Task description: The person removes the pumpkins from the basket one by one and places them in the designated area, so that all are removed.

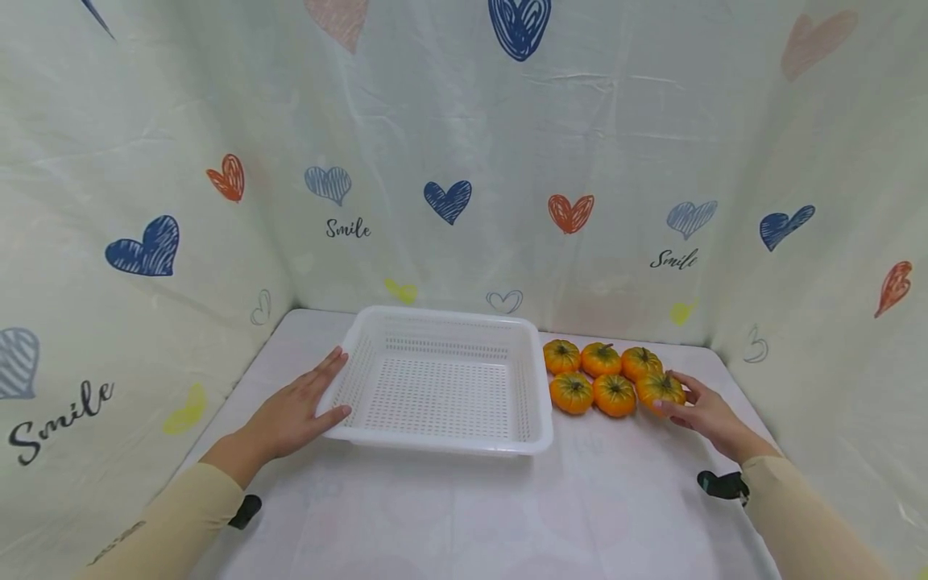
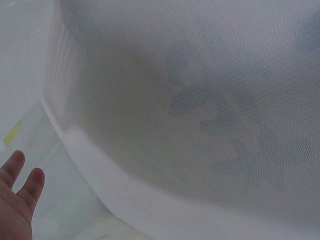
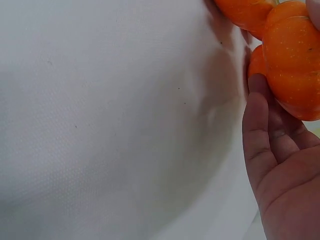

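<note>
A white plastic basket (image 1: 442, 445) with a perforated bottom stands at the table's middle, nothing inside it. At its left rim rests my left hand (image 1: 296, 407), thumb and fingers spread; the left wrist view catches only part of this hand (image 2: 17, 205). On the right, my right hand (image 1: 706, 415) holds a small orange-and-green pumpkin (image 1: 660, 388) between thumb and fingers. In the right wrist view, fingers lie along the underside of this pumpkin (image 3: 292, 62). Several similar pumpkins (image 1: 614, 395) sit in two rows between it and the basket.
A white cloth covers the table (image 1: 449, 515). Pale curtains (image 1: 478, 129) printed with hearts and "Smile" rise behind and at both sides. The nearest pumpkin (image 1: 561, 356) in the back row sits close to the basket's right wall.
</note>
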{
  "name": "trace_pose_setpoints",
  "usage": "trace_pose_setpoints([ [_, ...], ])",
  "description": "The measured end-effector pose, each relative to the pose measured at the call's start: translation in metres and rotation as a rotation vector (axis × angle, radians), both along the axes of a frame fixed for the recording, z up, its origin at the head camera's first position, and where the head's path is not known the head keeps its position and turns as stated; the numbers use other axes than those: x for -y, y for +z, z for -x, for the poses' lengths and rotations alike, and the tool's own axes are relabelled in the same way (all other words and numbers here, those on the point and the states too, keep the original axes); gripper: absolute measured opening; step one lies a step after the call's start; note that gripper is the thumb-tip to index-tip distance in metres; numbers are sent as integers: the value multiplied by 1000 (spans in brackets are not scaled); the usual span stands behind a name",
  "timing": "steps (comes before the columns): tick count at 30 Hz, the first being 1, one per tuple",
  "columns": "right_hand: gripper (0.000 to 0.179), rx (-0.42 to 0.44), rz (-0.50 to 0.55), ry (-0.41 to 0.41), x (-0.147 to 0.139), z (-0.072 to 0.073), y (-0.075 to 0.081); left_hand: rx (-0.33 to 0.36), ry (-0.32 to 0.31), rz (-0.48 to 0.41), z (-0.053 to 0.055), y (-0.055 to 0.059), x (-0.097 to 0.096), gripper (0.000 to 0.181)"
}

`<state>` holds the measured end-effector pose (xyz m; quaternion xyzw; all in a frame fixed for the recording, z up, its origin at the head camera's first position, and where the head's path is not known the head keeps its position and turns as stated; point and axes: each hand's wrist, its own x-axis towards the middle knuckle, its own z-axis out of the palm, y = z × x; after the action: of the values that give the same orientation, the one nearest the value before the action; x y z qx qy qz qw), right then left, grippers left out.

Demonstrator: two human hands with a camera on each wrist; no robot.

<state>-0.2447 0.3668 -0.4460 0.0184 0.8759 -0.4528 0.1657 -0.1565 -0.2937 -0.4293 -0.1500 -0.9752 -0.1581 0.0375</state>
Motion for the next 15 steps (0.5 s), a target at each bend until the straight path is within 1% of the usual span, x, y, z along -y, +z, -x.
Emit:
trace_pose_setpoints([
  [7, 104, 17, -14, -25, -1, 1, -6, 1, -1, 1, 0, 0, 0, 83],
  [15, 110, 25, -22, -41, -2, 3, -8, 1, 6, 4, 0, 0, -1, 84],
])
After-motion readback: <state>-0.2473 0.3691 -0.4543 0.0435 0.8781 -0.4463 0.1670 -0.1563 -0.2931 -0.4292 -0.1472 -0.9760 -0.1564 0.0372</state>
